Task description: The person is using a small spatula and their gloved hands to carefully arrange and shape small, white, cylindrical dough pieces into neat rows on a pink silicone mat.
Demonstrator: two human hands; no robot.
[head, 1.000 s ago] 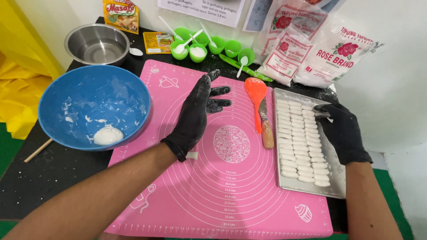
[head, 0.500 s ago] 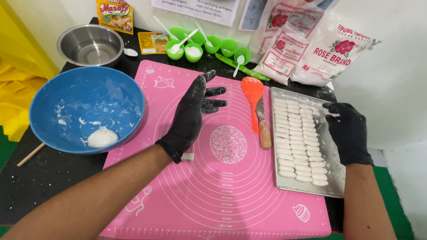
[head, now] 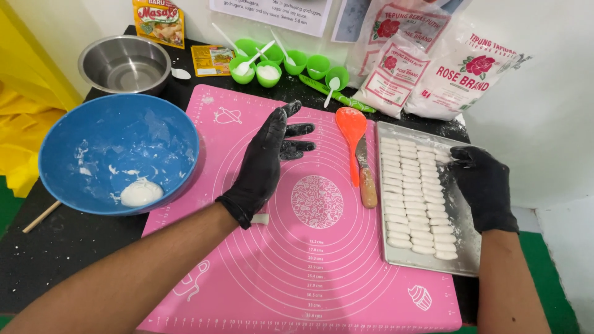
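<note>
Bare pink mat (head: pixel 322 266) — tray (head: pixel 470 260) rightward

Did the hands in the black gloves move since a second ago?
Hardly. The right hand slid a little up the metal tray to the top dough pieces. The left hand stays open above the pink mat, holding nothing. Blue bowl, orange spatula and knife haven't moved.

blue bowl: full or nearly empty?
Nearly empty. The blue bowl holds only one small lump of white dough near its front wall, plus white smears across the bare blue inside.
</note>
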